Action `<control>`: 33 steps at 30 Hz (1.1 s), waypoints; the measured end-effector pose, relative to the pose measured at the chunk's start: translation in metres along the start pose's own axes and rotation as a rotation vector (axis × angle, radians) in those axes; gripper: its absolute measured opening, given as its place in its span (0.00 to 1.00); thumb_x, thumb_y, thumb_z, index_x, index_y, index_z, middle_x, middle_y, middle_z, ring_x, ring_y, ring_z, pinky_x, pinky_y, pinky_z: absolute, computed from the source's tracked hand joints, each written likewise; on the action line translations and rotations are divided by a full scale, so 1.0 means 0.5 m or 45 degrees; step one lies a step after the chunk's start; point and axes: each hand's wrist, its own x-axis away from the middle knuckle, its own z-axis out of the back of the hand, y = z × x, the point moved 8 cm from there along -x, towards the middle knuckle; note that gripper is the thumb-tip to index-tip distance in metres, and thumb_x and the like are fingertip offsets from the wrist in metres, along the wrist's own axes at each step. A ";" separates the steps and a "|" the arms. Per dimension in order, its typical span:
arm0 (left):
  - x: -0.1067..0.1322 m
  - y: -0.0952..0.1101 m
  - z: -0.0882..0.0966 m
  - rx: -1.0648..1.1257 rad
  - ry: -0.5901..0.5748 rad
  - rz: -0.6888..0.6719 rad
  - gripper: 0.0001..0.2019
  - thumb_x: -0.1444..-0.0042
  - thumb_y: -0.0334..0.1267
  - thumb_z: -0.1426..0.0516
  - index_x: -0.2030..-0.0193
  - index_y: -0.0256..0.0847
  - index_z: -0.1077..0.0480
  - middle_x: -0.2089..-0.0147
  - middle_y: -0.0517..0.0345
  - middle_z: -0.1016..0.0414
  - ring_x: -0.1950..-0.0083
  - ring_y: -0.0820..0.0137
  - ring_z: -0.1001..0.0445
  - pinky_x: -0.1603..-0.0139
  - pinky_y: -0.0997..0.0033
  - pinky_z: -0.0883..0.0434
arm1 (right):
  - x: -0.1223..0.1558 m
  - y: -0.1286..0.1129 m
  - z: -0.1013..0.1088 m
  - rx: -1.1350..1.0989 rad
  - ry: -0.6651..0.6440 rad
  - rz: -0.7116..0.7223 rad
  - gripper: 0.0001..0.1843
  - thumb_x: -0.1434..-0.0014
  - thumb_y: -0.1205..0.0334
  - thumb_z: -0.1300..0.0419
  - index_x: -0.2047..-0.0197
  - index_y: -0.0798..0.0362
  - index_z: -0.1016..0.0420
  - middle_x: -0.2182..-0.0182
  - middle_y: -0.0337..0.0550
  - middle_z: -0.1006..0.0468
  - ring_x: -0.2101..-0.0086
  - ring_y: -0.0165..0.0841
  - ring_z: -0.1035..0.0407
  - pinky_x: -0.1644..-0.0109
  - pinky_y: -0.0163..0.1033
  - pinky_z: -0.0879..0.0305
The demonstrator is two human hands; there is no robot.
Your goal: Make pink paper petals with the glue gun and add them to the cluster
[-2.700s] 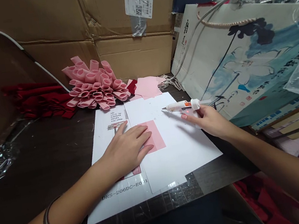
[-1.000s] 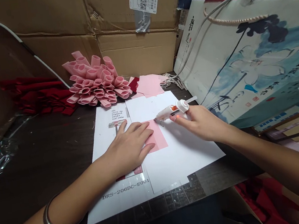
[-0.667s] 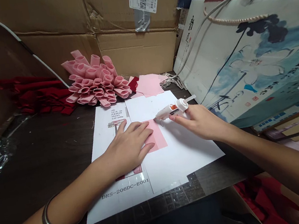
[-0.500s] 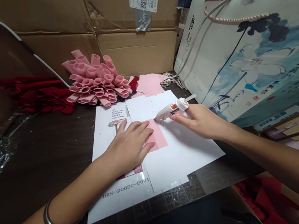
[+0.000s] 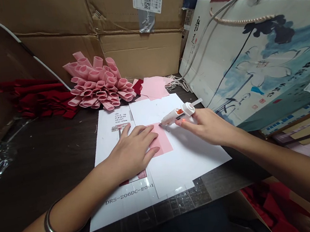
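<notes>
My right hand (image 5: pixel 206 124) grips a white glue gun (image 5: pixel 178 114) with a glue stick poking out of its back. The gun's nozzle is at the far edge of a pink felt piece (image 5: pixel 163 141). Lying flat with fingers spread, my left hand (image 5: pixel 136 147) presses the left part of the felt and hides some of it. Beneath both are white paper sheets (image 5: pixel 203 151), one of them printed with text and a picture that my left hand partly covers.
Behind the sheets stands a pile of rolled pink felt tubes (image 5: pixel 99 81), with dark red felt (image 5: pixel 43 103) to its left. Flat pink pieces (image 5: pixel 154 87) and metal clips (image 5: pixel 181 83) lie at the back. A cardboard box (image 5: pixel 140 52) and a painted paper bag (image 5: pixel 250 56) border the table.
Hardly anything differs. The glue gun's nozzle stays at the felt's far edge, and the whole view has shifted very slightly.
</notes>
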 end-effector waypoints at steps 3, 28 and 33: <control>-0.002 0.000 -0.001 -0.003 -0.010 0.004 0.18 0.34 0.44 0.51 0.45 0.38 0.30 0.36 0.45 0.33 0.37 0.52 0.37 0.36 0.36 0.46 | 0.001 -0.001 0.001 -0.023 -0.011 -0.004 0.20 0.36 0.45 0.49 0.64 0.53 0.27 0.76 0.40 0.29 0.75 0.32 0.38 0.71 0.38 0.47; 0.001 0.003 0.005 0.036 0.011 0.008 0.16 0.34 0.43 0.51 0.46 0.39 0.30 0.37 0.45 0.32 0.38 0.53 0.36 0.37 0.37 0.46 | 0.100 0.016 0.015 -0.286 -0.179 0.154 0.16 0.38 0.49 0.43 0.67 0.52 0.22 0.76 0.42 0.25 0.70 0.39 0.31 0.68 0.38 0.37; 0.003 0.002 0.006 0.046 0.019 0.016 0.16 0.34 0.42 0.51 0.46 0.39 0.30 0.37 0.46 0.32 0.38 0.52 0.36 0.37 0.39 0.46 | 0.102 0.012 0.017 -0.239 -0.191 0.163 0.18 0.38 0.48 0.44 0.69 0.52 0.23 0.78 0.41 0.27 0.72 0.37 0.32 0.69 0.38 0.38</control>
